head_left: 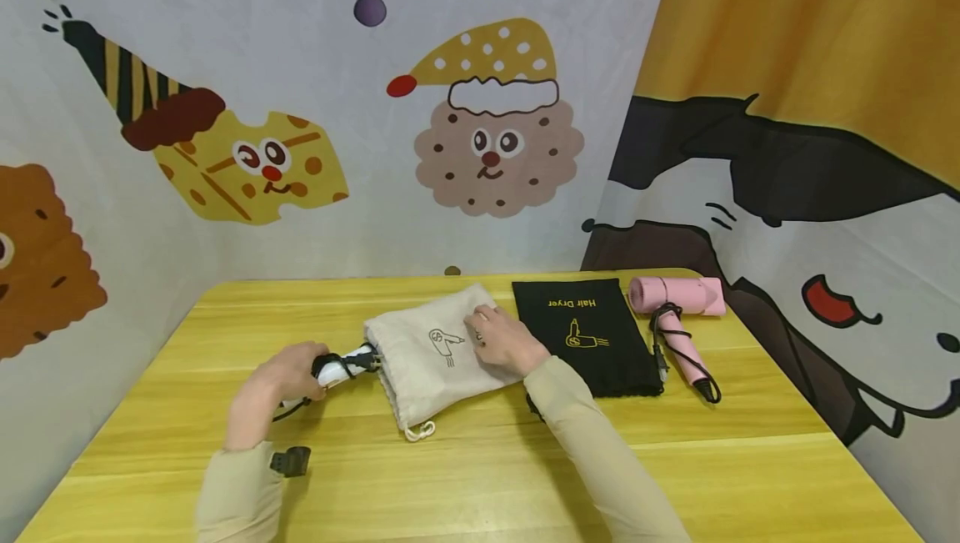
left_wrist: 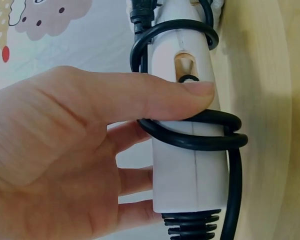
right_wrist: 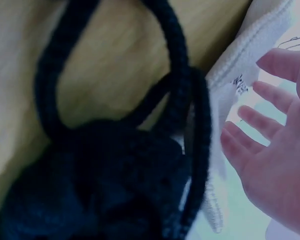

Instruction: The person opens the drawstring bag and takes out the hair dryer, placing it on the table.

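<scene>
My left hand point(head_left: 288, 369) grips the white handle of a hair dryer point(left_wrist: 190, 172), thumb across it near the switch. Black cord is wound round the handle, and the plug lies beside its upper part. The dryer's far end is hidden inside the mouth of a cream drawstring bag point(head_left: 420, 359) printed with a hair dryer outline. On the right part of that bag rests my right hand point(head_left: 504, 338). In the right wrist view its fingers point(right_wrist: 270, 92) are spread and extended over the pale cloth.
Right of the cream bag lies a black drawstring bag point(head_left: 551, 339) lettered "Hair Dryer", its dark cords close to the right wrist camera. Beyond it, a pink hair dryer point(head_left: 667, 296) wrapped in black cord lies near the table's point(head_left: 450, 476) right edge. A cartoon-printed curtain hangs behind.
</scene>
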Demonstrator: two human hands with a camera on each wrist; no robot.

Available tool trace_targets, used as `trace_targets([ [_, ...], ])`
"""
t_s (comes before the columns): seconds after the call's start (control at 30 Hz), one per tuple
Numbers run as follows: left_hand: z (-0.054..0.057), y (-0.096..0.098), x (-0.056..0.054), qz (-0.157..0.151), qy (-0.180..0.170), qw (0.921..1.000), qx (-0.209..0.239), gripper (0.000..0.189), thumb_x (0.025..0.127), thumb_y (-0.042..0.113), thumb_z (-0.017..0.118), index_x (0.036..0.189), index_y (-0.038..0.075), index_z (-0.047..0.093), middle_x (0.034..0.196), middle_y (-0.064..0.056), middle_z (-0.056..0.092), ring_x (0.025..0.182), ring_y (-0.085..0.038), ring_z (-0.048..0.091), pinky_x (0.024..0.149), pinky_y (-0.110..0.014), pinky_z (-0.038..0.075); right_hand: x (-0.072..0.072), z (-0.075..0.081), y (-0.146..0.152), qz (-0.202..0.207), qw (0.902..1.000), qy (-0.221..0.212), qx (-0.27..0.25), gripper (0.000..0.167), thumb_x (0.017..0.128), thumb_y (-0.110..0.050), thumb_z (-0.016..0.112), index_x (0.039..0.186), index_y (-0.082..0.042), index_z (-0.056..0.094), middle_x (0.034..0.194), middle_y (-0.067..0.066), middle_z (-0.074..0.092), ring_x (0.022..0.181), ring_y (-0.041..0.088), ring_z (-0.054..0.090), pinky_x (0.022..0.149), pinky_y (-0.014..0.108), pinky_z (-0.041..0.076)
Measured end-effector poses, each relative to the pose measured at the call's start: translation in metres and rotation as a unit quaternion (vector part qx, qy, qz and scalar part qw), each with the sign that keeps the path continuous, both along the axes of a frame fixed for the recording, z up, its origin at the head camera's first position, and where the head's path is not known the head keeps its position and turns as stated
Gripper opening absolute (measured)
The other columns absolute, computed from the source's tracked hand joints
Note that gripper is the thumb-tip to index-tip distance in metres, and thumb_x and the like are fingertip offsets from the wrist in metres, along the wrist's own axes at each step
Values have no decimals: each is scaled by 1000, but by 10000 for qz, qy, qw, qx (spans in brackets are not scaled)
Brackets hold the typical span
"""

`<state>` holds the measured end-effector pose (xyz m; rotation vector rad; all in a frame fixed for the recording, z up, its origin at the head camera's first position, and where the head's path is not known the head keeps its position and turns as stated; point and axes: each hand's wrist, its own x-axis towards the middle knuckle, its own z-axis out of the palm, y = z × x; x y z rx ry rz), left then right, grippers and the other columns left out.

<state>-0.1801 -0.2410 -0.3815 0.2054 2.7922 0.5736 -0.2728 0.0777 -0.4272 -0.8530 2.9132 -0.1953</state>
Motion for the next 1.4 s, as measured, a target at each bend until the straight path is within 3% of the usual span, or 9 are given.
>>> trace_targets([
  [0.07,-2,0,-1,-42,30,10000,12,38,68,4,76,103,0,60,96,-13,62,82,-23,53,70,-39,48,0,-1,0,-99,9996,-260,75,45,95,-23,50,140,-17,47,146,8,43,134,31,42,110,44,38],
  [0.2,-4,-1,-1,-9,21,10000,-29,41,70,5,76,107,-1,60,99,-15,62,84,-24,54,72,-40,48,-1,-3,-1,-284,9979,-544,195,46,96,-26,49,141,-20,46,148,6,42,136,31,39,112,45,35],
  [0.4,-3,-2,1,80,-45,9999,-59,46,69,8,78,109,-1,60,98,-14,63,82,-22,54,69,-37,48,-2,-2,-3,-399,9968,-593,351,46,96,-27,48,141,-21,46,149,5,40,137,29,38,109,45,38],
  [0.6,0,-2,5,94,-68,9999,-36,40,66,9,78,101,1,60,92,-10,62,78,-21,52,66,-34,45,-2,-1,-4,-480,9957,-674,418,46,96,-27,48,142,-22,45,149,5,39,138,29,36,109,46,37],
  [1.0,9,-3,13,384,-424,9983,-94,39,68,15,79,99,3,59,90,-9,60,77,-21,50,64,-33,43,-4,-1,-6,-554,9951,-680,466,48,94,-29,52,142,-24,46,149,4,39,136,30,38,106,47,40],
  [1.4,16,-3,21,398,-341,9985,-155,37,67,16,79,94,3,58,87,-8,59,74,-21,49,62,-32,41,-1,1,-7,-588,9950,-682,435,48,92,-26,52,140,-21,48,147,6,42,133,29,40,107,46,40],
])
